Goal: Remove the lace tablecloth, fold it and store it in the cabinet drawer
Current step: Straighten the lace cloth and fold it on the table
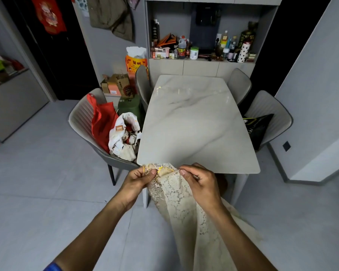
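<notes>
The marble worktop point(194, 122) lies bare; the lace tablecloth point(182, 204) hangs off its six o'clock edge toward the floor point(47, 192).

— We see the lace tablecloth point(186, 204) as cream openwork cloth, soft, matt, with yellow trim at its top edge.
— And we read the table point(196, 122) as polished marble-look stone, glossy and smooth; the chair point(80, 118) looks like ribbed leather.
</notes>
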